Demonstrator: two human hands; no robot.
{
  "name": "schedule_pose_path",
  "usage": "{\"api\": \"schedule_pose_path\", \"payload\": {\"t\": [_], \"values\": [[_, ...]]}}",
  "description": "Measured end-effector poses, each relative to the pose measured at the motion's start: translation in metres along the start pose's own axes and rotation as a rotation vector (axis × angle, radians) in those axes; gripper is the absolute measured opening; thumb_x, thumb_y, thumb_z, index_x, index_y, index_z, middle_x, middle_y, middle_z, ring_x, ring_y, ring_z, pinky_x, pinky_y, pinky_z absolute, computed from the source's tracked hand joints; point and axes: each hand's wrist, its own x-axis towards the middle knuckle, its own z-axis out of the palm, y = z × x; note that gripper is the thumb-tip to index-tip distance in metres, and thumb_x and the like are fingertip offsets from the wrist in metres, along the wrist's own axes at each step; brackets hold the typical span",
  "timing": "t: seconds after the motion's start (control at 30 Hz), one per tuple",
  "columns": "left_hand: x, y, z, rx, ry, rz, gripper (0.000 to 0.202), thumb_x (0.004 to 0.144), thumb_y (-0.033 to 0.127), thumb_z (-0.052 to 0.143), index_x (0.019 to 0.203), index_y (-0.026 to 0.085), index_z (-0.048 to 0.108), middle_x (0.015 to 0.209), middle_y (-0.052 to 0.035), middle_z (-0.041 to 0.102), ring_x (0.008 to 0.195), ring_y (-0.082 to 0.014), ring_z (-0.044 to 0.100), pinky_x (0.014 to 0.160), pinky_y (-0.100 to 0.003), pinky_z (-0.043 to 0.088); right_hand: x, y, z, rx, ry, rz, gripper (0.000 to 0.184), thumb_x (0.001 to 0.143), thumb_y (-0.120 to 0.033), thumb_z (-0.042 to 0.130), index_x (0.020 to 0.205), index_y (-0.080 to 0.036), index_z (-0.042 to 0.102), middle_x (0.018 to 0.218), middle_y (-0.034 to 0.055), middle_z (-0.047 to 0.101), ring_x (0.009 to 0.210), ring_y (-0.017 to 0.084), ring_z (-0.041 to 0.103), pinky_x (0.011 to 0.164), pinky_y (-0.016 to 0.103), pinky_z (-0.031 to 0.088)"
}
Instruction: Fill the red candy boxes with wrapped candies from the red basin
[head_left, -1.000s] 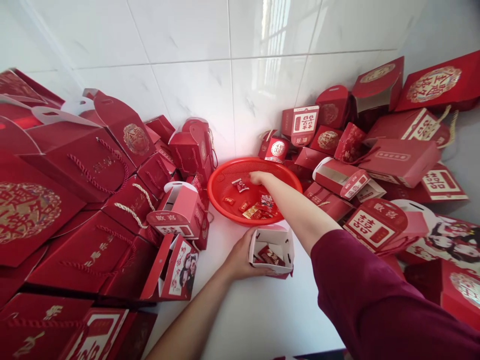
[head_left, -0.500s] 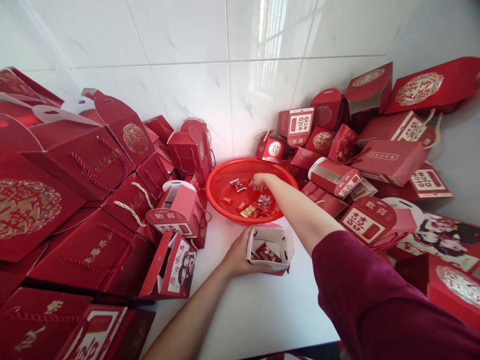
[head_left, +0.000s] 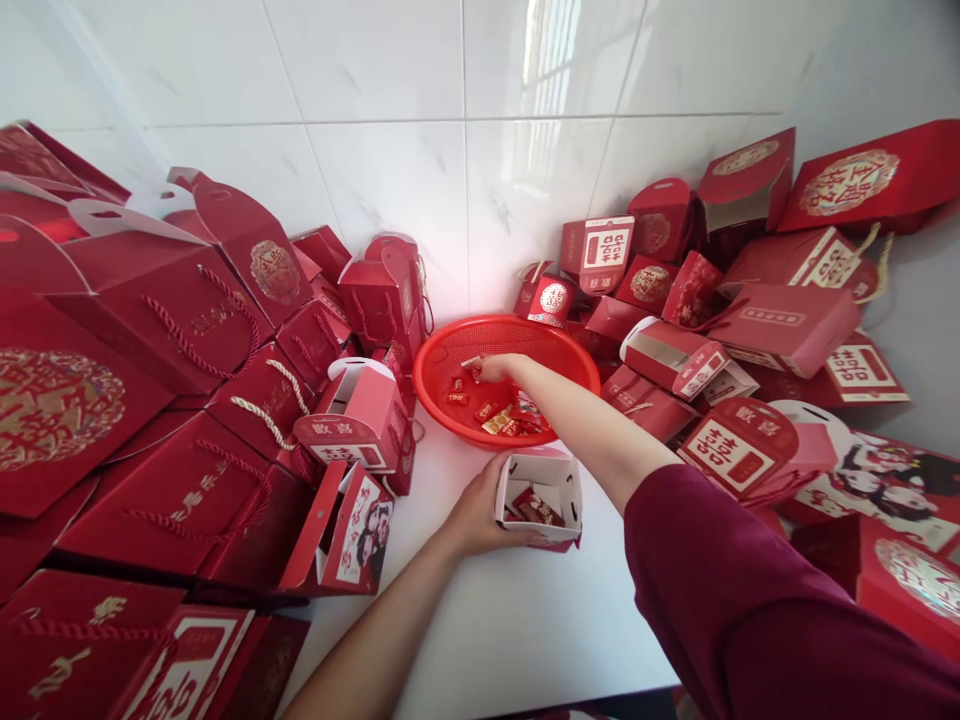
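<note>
My left hand (head_left: 478, 512) is wrapped round the near left side of a small gift box (head_left: 538, 543), which stands with its top up and its flaps apart. In the white inside lie a dark red wrapped candy (head_left: 538, 506) and what looks like other wrappers. My right hand (head_left: 493, 368) reaches into a red plastic basket (head_left: 424, 390) behind the box. Its fingers are closed on a small wrapped candy (head_left: 471, 364) whose pale end shows at the fingertips. Several other candies (head_left: 514, 420), red and gold, lie on the basket's floor, some partly hidden by my right forearm.
Red gift boxes with rope handles (head_left: 199, 320) are stacked along the left. More boxes (head_left: 784, 320) lie piled at odd angles on the right. A white tiled wall (head_left: 390, 180) rises behind the basket, and a white tabletop (head_left: 525, 630) lies under everything.
My right hand has moved left within the basket and closed on the candy that lay there. My left hand and the gift box have stayed nearly still. The view has shifted slightly.
</note>
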Motion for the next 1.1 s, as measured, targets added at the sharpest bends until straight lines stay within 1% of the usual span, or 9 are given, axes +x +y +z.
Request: {"api": "schedule_pose_path", "payload": {"t": [0.1,0.4,0.5,0.57,0.67,0.73,0.83,0.97,1.1], "values": [[-0.001,-0.002,0.0,0.026,0.001,-0.005,0.102,0.055,0.039,0.092,0.141,0.024,0.04,0.139,-0.0125,0.055,0.127,-0.0339,0.055,0.104,-0.045,0.047,0.003,0.001,0.004,-0.004,-0.022,0.046,0.035,0.097,-0.032,0.059,0.129,-0.019,0.057,0.135,0.0109,0.056,0.115,0.024,0.06,0.097,0.046,0.052],[-0.001,-0.003,-0.001,0.025,-0.011,-0.03,0.106,0.054,0.042,0.092,0.143,0.024,0.037,0.14,-0.0115,0.054,0.127,-0.0328,0.054,0.105,-0.043,0.047,-0.006,0.001,0.001,-0.006,-0.064,0.199,0.028,0.095,-0.034,0.062,0.114,-0.014,0.064,0.116,0.008,0.066,0.102,0.022,0.065,0.089,0.042,0.055],[-0.001,-0.003,-0.001,0.023,-0.003,-0.018,0.108,0.054,0.041,0.092,0.144,0.024,0.036,0.141,-0.0123,0.053,0.128,-0.0334,0.054,0.106,-0.045,0.046,-0.017,-0.006,-0.006,0.061,-0.034,0.196,0.022,0.091,-0.032,0.068,0.101,-0.012,0.068,0.104,0.0062,0.07,0.097,0.021,0.068,0.089,0.042,0.055],[-0.001,-0.003,-0.001,0.019,-0.007,-0.013,0.108,0.054,0.04,0.092,0.144,0.023,0.035,0.14,-0.013,0.054,0.128,-0.0337,0.054,0.106,-0.046,0.046,-0.029,-0.012,-0.013,0.124,0.018,0.177,0.02,0.08,-0.027,0.079,0.086,-0.011,0.068,0.091,0.0063,0.072,0.091,0.023,0.07,0.086,0.041,0.056],[-0.001,-0.003,-0.001,0.03,-0.014,-0.002,0.109,0.054,0.04,0.093,0.145,0.023,0.035,0.14,-0.0128,0.055,0.128,-0.0334,0.054,0.106,-0.045,0.046,-0.057,-0.023,-0.024,0.272,0.149,0.118,0.025,0.069,-0.022,0.086,0.079,-0.011,0.065,0.08,0.0075,0.071,0.076,0.025,0.072,0.072,0.035,0.059],[-0.001,-0.004,-0.001,0.04,-0.023,-0.001,0.112,0.053,0.041,0.093,0.146,0.023,0.033,0.141,-0.0128,0.054,0.129,-0.0335,0.053,0.107,-0.045,0.045,-0.082,-0.031,-0.028,0.392,0.255,0.052,0.027,0.074,-0.025,0.081,0.09,-0.012,0.064,0.085,0.0071,0.071,0.07,0.023,0.072,0.063,0.031,0.06],[-0.001,-0.007,-0.002,0.048,-0.038,0.005,0.116,0.051,0.043,0.093,0.147,0.022,0.031,0.144,-0.014,0.051,0.132,-0.0342,0.05,0.11,-0.046,0.043,-0.127,-0.042,-0.029,0.565,0.389,-0.086,0.029,0.08,-0.029,0.073,0.102,-0.015,0.061,0.095,0.0048,0.07,0.076,0.019,0.073,0.061,0.026,0.061],[-0.001,-0.01,-0.002,0.049,-0.025,0.052,0.114,0.055,0.044,0.092,0.149,0.021,0.03,0.148,-0.016,0.047,0.136,-0.0351,0.047,0.113,-0.048,0.039,-0.189,-0.051,-0.019,0.809,0.492,-0.298,0.025,0.074,-0.031,0.076,0.092,-0.016,0.066,0.082,0.0016,0.068,0.068,0.018,0.071,0.054,0.026,0.059],[-0.007,-0.004,-0.007,0.124,-0.005,0.086,0.113,0.059,0.043,0.091,0.151,0.023,0.028,0.154,-0.016,0.04,0.142,-0.0356,0.04,0.116,-0.049,0.035,-0.236,-0.055,0.004,0.769,0.616,-0.303,0.017,0.074,-0.03,0.077,0.086,-0.019,0.071,0.078,-0.002,0.069,0.073,0.018,0.068,0.064,0.028,0.057]]}}
